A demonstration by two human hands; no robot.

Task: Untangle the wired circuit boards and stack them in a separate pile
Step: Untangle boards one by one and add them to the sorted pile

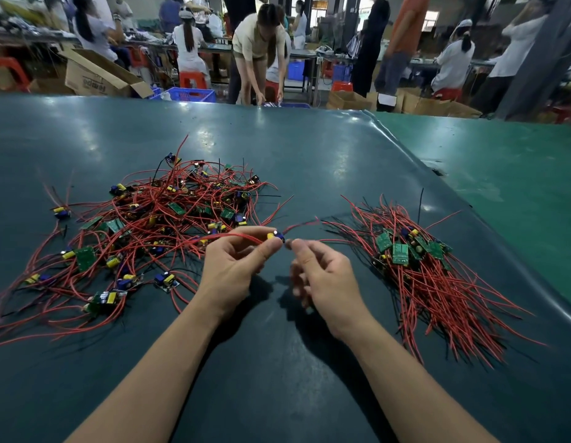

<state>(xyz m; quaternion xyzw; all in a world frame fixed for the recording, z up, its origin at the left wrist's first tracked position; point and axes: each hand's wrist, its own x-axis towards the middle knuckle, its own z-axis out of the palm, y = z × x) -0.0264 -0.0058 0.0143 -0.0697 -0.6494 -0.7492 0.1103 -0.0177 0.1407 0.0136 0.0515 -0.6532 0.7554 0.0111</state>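
Left hand: the left hand (233,260) sits just left of frame centre, thumb and forefinger pinching a small circuit board (275,235) with a yellow and a blue part; the other fingers curl loosely under it.
Held board: raised above the mat, at the fingertips, roughly at centre; its red wires (301,224) trail toward 2 o'clock, and another red lead runs back toward 9 o'clock into the tangle.
Right hand: the right hand (325,276) hovers just to the 3 o'clock side of the board, thumb and forefinger tips close together right beside it; contact with the board cannot be told, and the lower fingers are motion-blurred and loosely curled.
Tangled pile: a loose heap of boards and red wires (156,219) spreads at 9 to 11 o'clock of the hands.
Sorted pile: boards stacked together with wires combed roughly parallel (415,260), at 3 o'clock of the hands, well apart from the tangle.
Surface: dark green mat (277,362) over a brighter green table (517,193).
Background: seated and standing workers, cardboard boxes (95,75), blue crates (191,94).
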